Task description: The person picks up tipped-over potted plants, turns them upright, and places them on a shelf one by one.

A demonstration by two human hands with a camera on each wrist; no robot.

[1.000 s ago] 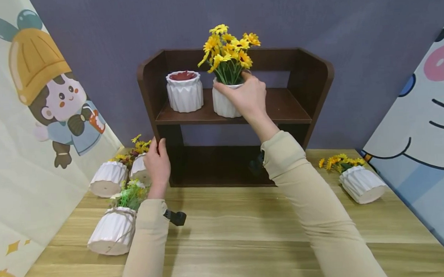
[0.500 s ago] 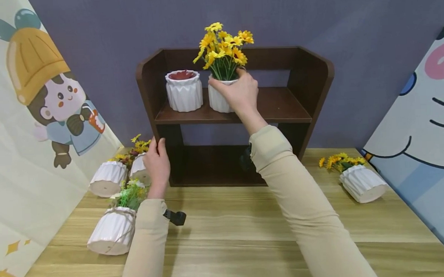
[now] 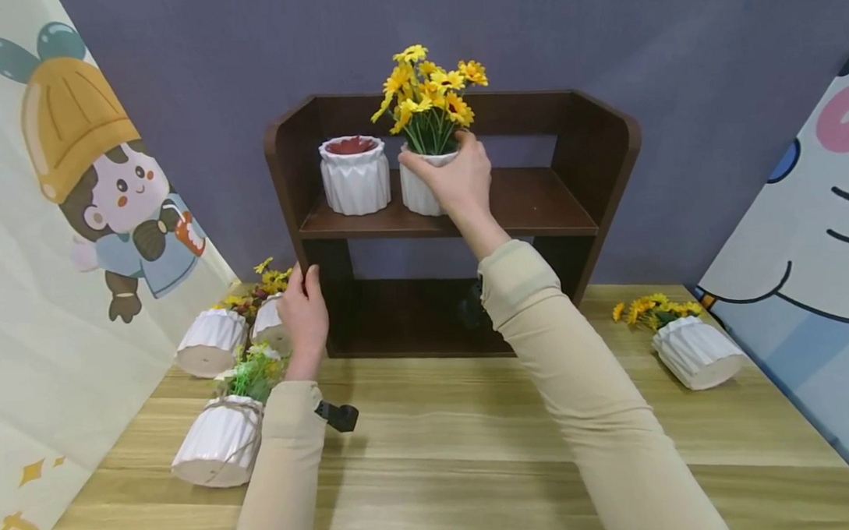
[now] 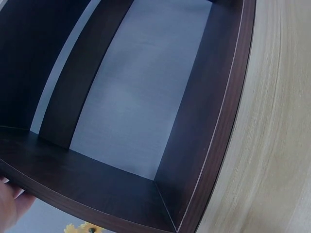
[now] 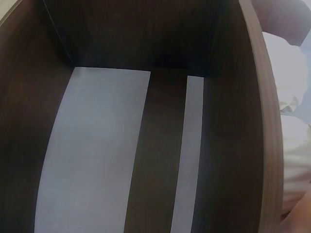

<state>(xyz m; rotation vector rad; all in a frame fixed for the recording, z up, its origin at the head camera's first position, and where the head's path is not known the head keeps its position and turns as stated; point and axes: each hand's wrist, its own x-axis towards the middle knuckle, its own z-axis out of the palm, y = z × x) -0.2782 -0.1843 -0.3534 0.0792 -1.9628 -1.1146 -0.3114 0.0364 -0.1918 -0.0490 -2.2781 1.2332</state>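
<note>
My right hand holds the rim of a white ribbed flowerpot with yellow daisy-like flowers. This pot sits at the upper level of a dark brown two-tier shelf. Just left of it, close by, stands a similar white pot with something dark red inside. My left hand grips the front edge of the shelf's left side panel, low down. In the left wrist view, fingers show at the panel's edge. The right wrist view shows two white pots beyond the middle board, partly cut off.
Several white flowerpots lie tipped over on the wooden table at the left. Another tipped pot with yellow flowers lies at the right. A dark grey-blue wall is behind the shelf, with cartoon-printed panels at both sides.
My right hand has shifted the yellow-flower pot a little left and back, nearer the other pot. Over the last half second it barely moves. The left hand stays on the shelf.
</note>
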